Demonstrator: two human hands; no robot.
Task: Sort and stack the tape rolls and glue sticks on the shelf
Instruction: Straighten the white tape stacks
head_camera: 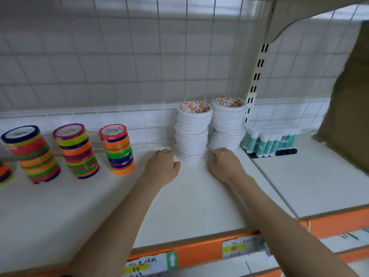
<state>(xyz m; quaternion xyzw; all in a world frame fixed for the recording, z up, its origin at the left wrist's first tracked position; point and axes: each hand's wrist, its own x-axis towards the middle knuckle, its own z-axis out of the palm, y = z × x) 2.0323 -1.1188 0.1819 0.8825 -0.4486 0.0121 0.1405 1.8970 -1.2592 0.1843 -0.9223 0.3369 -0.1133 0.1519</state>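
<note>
Two tall stacks of white tape rolls stand at the back of the white shelf (199,196), the left stack (191,134) leaning slightly and the right stack (228,124) beside it. My left hand (162,165) rests on the shelf just left of the left stack's base, fingers curled under, thumb toward the rolls. My right hand (224,163) lies with curled fingers in front of the right stack's base; nothing shows inside either hand. Glue sticks (269,141) with white caps and teal labels stand in a black tray to the right. Three stacks of coloured tape (117,149) (76,150) (32,153) stand at the left.
A wire grid backs the shelf. A slotted metal upright (254,84) divides it from the neighbouring shelf board (319,182). A brown cardboard box (351,100) stands at the far right. The orange front rail (199,252) carries price labels. More coloured tape shows at the left edge.
</note>
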